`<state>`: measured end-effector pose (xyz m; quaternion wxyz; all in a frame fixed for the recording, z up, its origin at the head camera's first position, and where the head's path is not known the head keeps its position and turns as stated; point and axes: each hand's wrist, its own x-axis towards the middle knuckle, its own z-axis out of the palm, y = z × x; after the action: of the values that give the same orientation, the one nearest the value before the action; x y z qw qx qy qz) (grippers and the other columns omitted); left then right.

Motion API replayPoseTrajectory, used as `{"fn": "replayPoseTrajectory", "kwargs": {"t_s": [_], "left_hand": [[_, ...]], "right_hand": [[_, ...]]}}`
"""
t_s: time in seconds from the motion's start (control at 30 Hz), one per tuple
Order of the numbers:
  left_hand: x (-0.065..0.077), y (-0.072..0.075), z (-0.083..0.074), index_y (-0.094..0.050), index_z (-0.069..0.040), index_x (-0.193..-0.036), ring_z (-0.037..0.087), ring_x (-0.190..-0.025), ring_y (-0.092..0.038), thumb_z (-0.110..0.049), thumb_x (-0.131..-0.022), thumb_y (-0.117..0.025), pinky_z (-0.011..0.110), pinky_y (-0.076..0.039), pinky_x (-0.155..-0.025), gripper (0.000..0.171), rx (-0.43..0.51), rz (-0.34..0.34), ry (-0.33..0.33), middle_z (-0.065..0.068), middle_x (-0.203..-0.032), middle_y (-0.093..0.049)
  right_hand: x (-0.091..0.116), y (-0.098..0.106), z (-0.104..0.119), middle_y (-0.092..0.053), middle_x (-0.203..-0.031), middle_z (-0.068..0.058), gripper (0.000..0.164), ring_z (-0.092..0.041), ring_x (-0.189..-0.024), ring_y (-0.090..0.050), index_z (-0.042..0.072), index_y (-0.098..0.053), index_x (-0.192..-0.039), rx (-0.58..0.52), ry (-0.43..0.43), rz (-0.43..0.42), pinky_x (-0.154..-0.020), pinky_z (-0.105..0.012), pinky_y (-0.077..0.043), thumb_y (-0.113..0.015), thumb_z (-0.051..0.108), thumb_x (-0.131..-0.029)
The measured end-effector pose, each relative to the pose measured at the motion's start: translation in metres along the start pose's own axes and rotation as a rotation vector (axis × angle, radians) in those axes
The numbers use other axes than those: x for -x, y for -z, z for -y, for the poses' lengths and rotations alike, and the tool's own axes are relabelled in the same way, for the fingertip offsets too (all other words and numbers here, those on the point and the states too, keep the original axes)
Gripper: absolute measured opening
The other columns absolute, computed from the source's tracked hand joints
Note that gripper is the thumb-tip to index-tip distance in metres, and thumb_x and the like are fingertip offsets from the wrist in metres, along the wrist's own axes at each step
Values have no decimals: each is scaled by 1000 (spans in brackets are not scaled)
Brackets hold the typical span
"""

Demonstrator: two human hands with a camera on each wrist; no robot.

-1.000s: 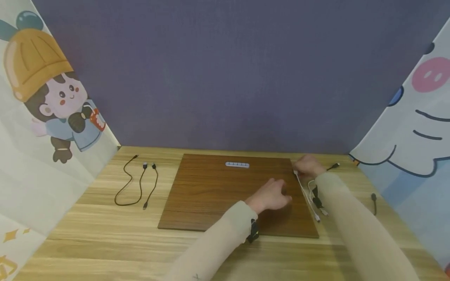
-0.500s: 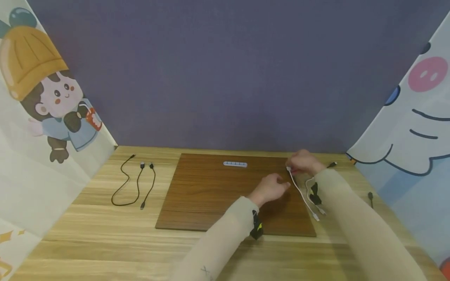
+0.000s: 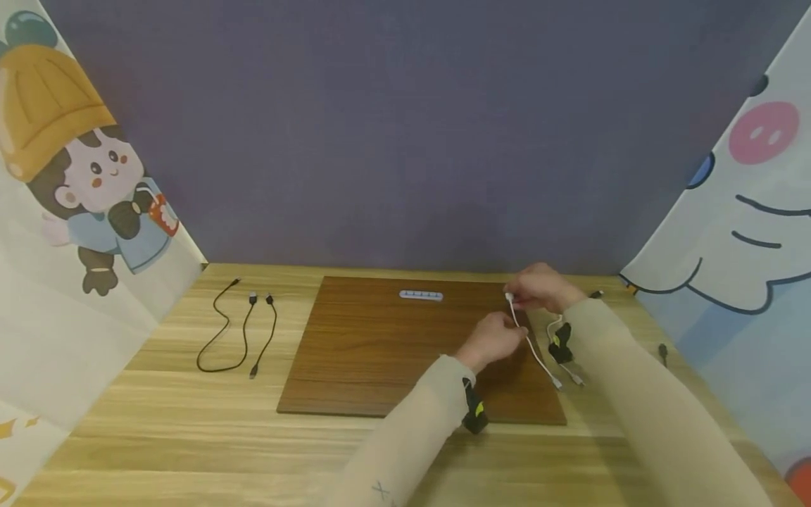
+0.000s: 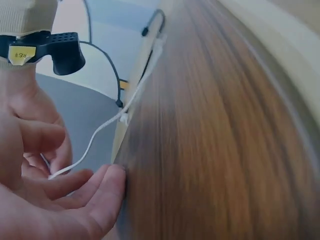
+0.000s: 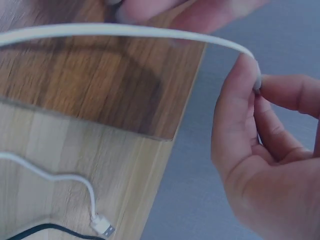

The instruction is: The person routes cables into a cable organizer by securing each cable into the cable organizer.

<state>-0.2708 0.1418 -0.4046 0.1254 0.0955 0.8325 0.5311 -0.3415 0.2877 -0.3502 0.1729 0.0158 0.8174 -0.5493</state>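
Bench (image 3: 190,436) meets grey backdrop (image 3: 380,141) at twelve o'clock and extends past the brown board (image 3: 367,345) toward six; right grip (image 3: 543,289) pinches white cable (image 5: 115,29) over the board's three-o'clock edge, left grip (image 3: 491,341) relaxed beside it.

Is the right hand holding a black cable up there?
No, the right hand pinches a white cable near its end.
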Motion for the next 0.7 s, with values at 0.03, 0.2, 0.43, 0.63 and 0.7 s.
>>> {"fn": "replayPoseTrajectory", "kwargs": {"t_s": [0.03,0.2,0.43,0.63,0.7], "left_hand": [[0,-1,0,-67,-5,-97,16,-72,-54,-24,-96,-67,31,-44,-63,18,36,-10,11,1,-80,-59],[-2,-9,1,-63,-6,-88,16,-70,-52,-15,-93,-68,31,-44,-62,11,197,-61,27,3,-77,-57],[-1,-12,-3,-58,-2,-90,23,-71,-65,1,-94,-62,41,-60,-74,6,454,-60,57,11,-77,-64],[-1,-11,-1,-56,0,-97,26,-69,-69,4,-96,-59,37,-61,-69,5,558,-33,103,17,-77,-68],[-1,-10,1,-56,0,-96,24,-64,-67,5,-96,-59,36,-61,-66,5,560,-33,107,16,-74,-66]], "right_hand": [[0,0,1,-62,-78,-3,18,-11,-69,-63,-13,-58,-105,-16,-3,4,-73,-26,-59,-60,-1,-92],[-1,1,4,-64,-80,-5,21,-12,-72,-66,-15,-57,-110,-69,-26,18,-74,-25,-59,-58,-3,-94],[-2,0,6,-66,-86,-7,33,-13,-76,-66,-19,-53,-122,-86,-29,21,-77,-26,-59,-57,-3,-94],[0,1,5,-66,-91,-8,43,-14,-79,-67,-23,-46,-132,-68,-11,23,-77,-26,-59,-56,-2,-95],[1,2,4,-66,-93,-9,44,-14,-78,-67,-24,-44,-133,-63,-2,27,-78,-27,-59,-54,-3,-96]]}}
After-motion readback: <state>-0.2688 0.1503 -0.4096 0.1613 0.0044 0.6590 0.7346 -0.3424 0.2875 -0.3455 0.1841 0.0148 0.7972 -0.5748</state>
